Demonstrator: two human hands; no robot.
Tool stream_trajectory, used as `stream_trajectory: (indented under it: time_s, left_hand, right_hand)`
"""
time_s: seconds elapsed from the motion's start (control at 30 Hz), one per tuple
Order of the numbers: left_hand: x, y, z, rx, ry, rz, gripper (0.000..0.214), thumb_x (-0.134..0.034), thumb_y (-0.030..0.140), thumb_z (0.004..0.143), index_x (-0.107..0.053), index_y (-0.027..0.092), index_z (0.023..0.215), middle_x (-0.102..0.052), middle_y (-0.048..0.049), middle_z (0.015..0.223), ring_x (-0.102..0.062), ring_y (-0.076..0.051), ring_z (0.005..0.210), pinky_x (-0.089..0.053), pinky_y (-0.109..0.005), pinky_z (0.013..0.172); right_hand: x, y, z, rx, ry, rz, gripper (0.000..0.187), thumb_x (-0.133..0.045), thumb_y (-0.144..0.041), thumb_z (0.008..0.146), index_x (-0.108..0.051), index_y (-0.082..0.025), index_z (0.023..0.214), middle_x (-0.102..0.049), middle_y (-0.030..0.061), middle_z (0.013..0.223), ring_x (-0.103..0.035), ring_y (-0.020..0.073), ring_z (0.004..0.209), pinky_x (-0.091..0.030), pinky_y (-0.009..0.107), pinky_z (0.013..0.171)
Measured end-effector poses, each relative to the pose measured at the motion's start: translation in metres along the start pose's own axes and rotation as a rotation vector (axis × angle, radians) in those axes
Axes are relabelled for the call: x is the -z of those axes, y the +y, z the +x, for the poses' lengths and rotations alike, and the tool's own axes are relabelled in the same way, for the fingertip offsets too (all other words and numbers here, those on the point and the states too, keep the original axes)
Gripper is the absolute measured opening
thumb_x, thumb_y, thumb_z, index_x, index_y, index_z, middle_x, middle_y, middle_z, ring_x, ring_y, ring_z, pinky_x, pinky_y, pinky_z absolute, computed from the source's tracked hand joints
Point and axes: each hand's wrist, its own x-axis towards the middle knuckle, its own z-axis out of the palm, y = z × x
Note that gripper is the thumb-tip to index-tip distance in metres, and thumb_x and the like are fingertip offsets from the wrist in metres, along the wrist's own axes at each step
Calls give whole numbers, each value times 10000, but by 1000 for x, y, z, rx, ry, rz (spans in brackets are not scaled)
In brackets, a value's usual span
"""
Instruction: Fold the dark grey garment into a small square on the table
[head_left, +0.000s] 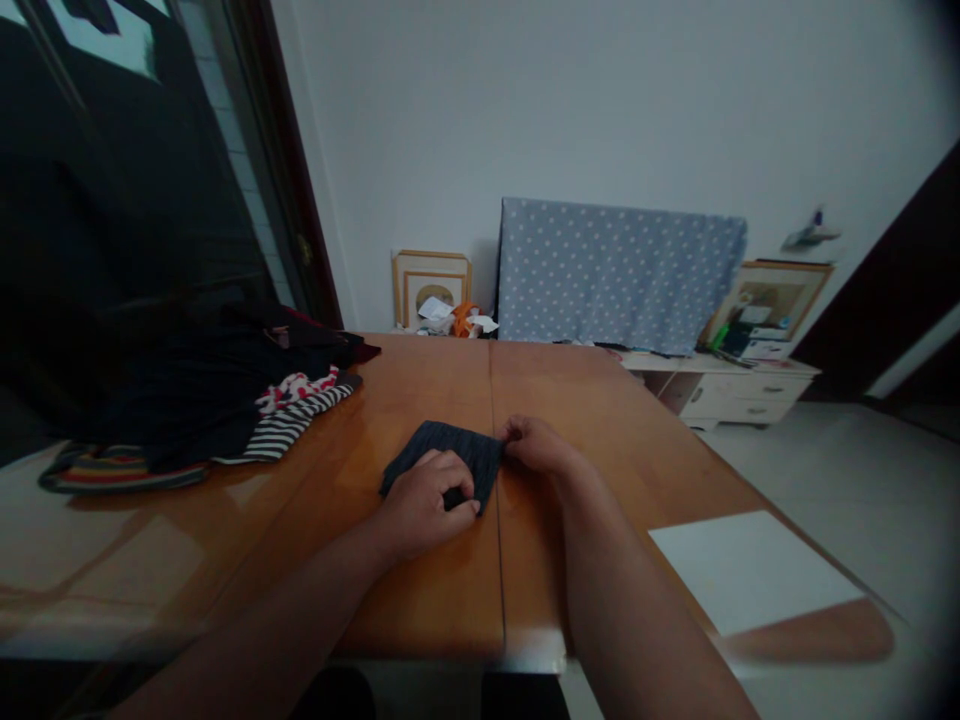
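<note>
A small dark grey folded cloth lies on the wooden table near its middle seam. My left hand rests on the cloth's near edge with the fingers curled over it, gripping the fabric. My right hand pinches the cloth's right corner between closed fingers. Both forearms reach in from the bottom of the view.
A heap of clothes, dark, striped and red-patterned, sits on the table's left side. A white sheet lies at the table's right edge. Behind stand picture frames, a dotted blue covered panel and a low white cabinet.
</note>
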Motion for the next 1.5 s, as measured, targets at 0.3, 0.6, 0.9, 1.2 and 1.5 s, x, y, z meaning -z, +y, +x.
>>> stream_trajectory:
  time_s: [0.3, 0.6, 0.9, 1.2, 1.5]
  left_hand:
    - [-2, -3, 2, 71, 30, -23, 118, -581, 239, 887, -636, 232, 782, -675, -7, 924, -582, -193, 921, -444, -341, 842]
    - [-4, -5, 1, 59, -7, 34, 76, -613, 190, 833, -645, 233, 779, -675, 0, 976, -578, -190, 963, -441, -323, 846]
    - [-1, -1, 1, 38, -39, 69, 55, -622, 191, 808, -648, 239, 797, -658, -8, 980, -564, -199, 968, -443, -327, 853]
    - [-2, -3, 1, 21, -38, 67, 53, -624, 191, 810, -648, 238, 803, -655, -10, 981, -561, -199, 971, -438, -327, 845]
    - [-1, -4, 0, 31, -21, 17, 36, -638, 206, 801, -646, 239, 814, -651, -10, 961, -560, -204, 964, -434, -335, 844]
  right_hand:
    - [4, -6, -6, -147, -24, -30, 95, -643, -195, 736, -601, -170, 654, -569, -6, 515, -502, 99, 509, -345, 194, 493]
    - [5, -28, -14, -282, -63, -27, 195, -681, -247, 747, -605, -172, 584, -556, 2, 444, -490, 98, 450, -341, 201, 457]
    - [-1, -24, -9, -294, 37, -51, 194, -721, -221, 713, -593, -179, 573, -537, 1, 438, -489, 111, 439, -332, 224, 457]
    - [-4, -10, -2, -88, 197, -57, 144, -669, -283, 800, -573, -194, 741, -618, -12, 652, -523, 104, 587, -336, 208, 530]
    - [-7, -1, 3, 36, 156, -50, 81, -665, -231, 763, -590, -199, 766, -620, -15, 665, -539, 117, 614, -372, 216, 570]
